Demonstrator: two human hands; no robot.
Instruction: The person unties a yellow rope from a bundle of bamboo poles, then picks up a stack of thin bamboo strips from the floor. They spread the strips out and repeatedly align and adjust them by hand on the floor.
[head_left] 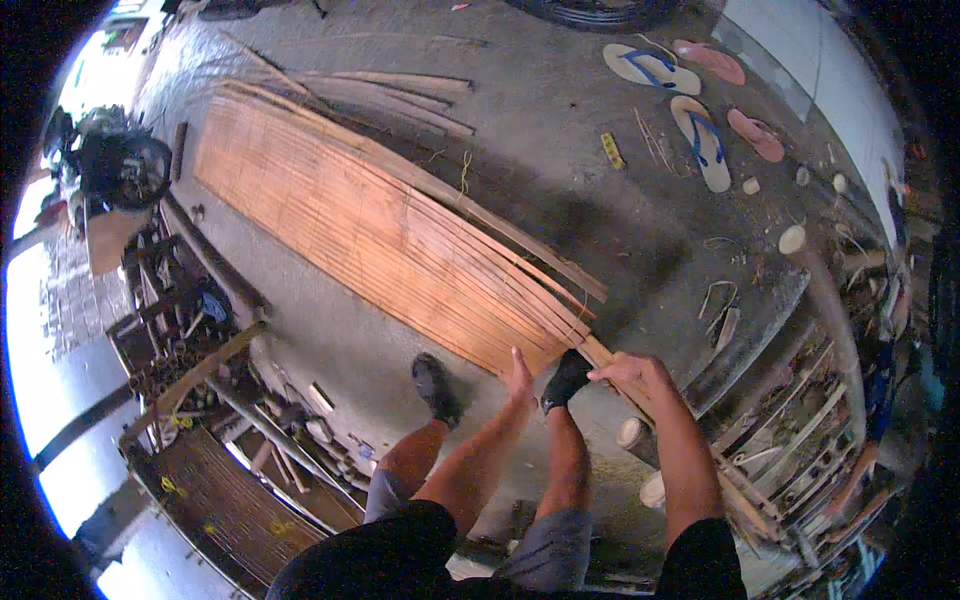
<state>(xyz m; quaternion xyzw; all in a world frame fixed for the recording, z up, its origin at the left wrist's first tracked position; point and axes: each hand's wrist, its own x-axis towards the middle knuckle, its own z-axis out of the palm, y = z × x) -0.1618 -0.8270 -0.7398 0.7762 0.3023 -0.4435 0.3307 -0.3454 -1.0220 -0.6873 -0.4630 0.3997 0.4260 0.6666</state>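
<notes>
Right hand (636, 372) grips long tan wooden strip (597, 352); beside left hand (517, 383), fingers open (perhaps for steadying): orange slatted wooden panel (365, 235).

The slatted panel (330, 210), long, flat and orange-brown, lies on the floor, stretching from beside the left hand (518, 378) away to the far left; its narrow slats run lengthwise, close together, with a few spread apart toward the right hand (635, 375); a slim, pale strip (598, 352) sits in the right hand's grasp, slanting, showing on both sides of the fist.
</notes>
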